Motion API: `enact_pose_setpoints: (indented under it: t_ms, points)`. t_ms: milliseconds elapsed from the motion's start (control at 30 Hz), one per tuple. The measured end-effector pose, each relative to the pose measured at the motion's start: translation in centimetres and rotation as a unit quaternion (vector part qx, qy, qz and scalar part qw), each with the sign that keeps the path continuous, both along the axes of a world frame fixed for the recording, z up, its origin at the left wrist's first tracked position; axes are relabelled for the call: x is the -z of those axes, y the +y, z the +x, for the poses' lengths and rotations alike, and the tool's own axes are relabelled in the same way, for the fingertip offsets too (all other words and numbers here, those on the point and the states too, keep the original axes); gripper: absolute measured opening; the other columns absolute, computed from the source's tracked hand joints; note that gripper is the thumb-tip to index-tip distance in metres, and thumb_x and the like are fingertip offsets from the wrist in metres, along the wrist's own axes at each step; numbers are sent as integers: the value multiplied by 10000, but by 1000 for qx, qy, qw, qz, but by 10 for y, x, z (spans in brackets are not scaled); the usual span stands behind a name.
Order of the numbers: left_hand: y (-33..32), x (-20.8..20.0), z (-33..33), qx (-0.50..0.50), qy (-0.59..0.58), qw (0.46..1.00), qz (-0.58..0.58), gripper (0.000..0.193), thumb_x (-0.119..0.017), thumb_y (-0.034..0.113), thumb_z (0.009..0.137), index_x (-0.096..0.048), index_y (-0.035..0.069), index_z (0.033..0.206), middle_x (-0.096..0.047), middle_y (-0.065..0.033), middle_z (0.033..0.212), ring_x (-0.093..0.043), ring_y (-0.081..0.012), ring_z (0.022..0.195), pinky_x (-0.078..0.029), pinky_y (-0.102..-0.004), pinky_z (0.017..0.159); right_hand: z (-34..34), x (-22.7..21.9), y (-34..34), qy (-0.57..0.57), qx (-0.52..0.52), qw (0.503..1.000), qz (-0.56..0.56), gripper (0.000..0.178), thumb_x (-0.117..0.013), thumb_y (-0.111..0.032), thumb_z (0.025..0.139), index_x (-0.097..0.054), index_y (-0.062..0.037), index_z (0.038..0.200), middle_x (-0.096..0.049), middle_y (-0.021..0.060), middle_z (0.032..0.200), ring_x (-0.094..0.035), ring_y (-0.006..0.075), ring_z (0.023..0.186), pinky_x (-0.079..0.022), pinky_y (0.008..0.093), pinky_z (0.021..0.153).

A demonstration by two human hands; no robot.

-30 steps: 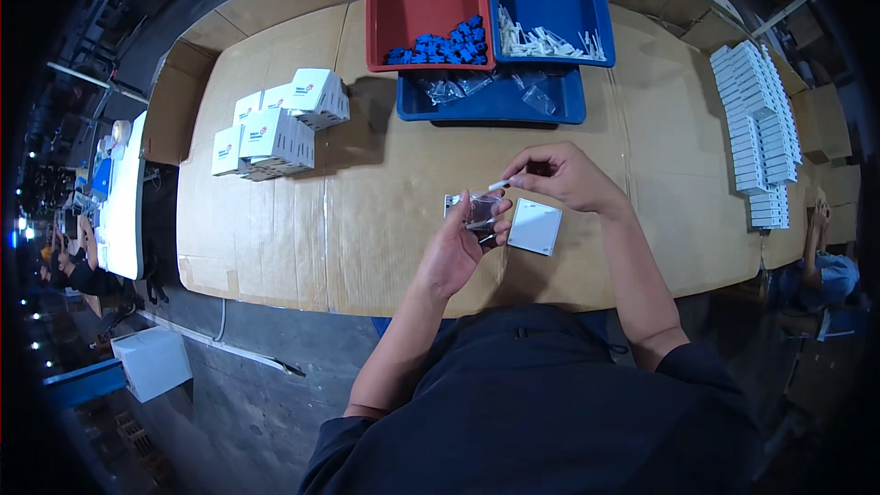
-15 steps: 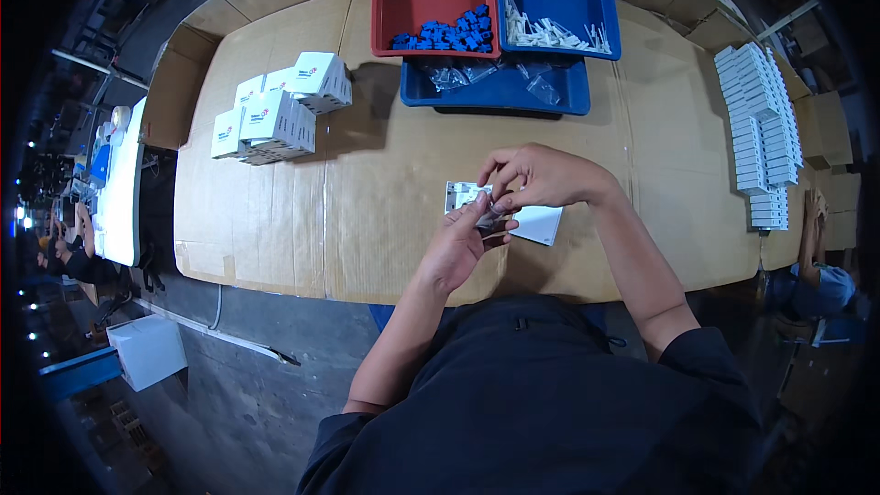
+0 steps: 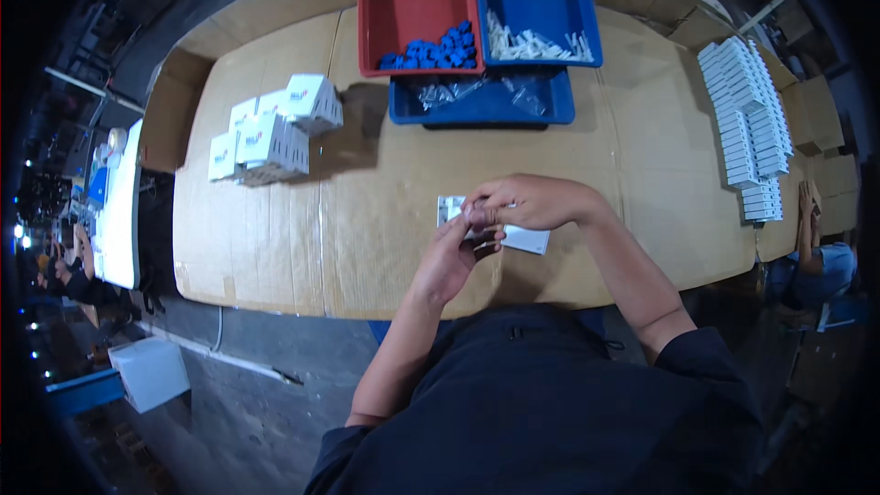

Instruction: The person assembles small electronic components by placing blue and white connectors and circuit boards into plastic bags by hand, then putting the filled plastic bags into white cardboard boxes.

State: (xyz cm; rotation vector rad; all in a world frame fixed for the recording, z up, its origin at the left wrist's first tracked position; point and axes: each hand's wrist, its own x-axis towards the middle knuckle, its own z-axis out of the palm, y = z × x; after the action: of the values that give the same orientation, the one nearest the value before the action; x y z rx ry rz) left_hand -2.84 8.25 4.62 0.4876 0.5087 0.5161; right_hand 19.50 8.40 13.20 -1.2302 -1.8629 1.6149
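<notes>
While our left hand (image 3: 448, 261) and right hand (image 3: 543, 200) meet, our grip is hidden.
Head view: we cannot tell what's held; a white panel (image 3: 527, 240) lies rightward on the tabletop (image 3: 385, 257), partly hidden by the nearer right hand, long axis unclear.

At the middle of the tabletop's (image 3: 247, 257) far edge, two trays stand side by side: the left tray (image 3: 417, 0) holds clips (image 3: 431, 55) at its near end, the right tray (image 3: 532, 0) sticks (image 3: 536, 46). Both overhang the lower tray (image 3: 557, 112), which contains bags (image 3: 449, 90). Boxes (image 3: 275, 142) cluster toward the left edge; stacked flat pieces (image 3: 747, 128) line the right edge. Near the middle of the near edge, a panel (image 3: 447, 208) lies left of a plate (image 3: 527, 240); the left hand (image 3: 447, 261) is before the panel, the right hand (image 3: 527, 202) partly over the plate.
</notes>
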Motion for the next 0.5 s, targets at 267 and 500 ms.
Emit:
enact_pose_setpoints:
  t_ms: [267, 500]
  points:
    - [0, -25, 1, 21, -2, 1000, -3, 526, -460, 501, 1104, -578, 87, 1407, -697, -71, 1195, -675, -191, 1015, -550, -353, 907, 103, 32, 61, -54, 350, 922, 159, 242, -663, -198, 1021, -750, -4, 1137, -777, 94, 1011, -708, 170, 920, -555, 348, 842]
    - [-5, -20, -4, 23, 17, 1000, -3, 548, -464, 500, 1103, -566, 73, 1432, -698, -61, 1193, -676, -178, 1036, -541, -351, 914, 206, 65, 130, -292, 528, 735, 311, 175, -681, -168, 954, -774, -112, 1092, -756, 118, 1059, -708, 329, 985, -541, 441, 866]
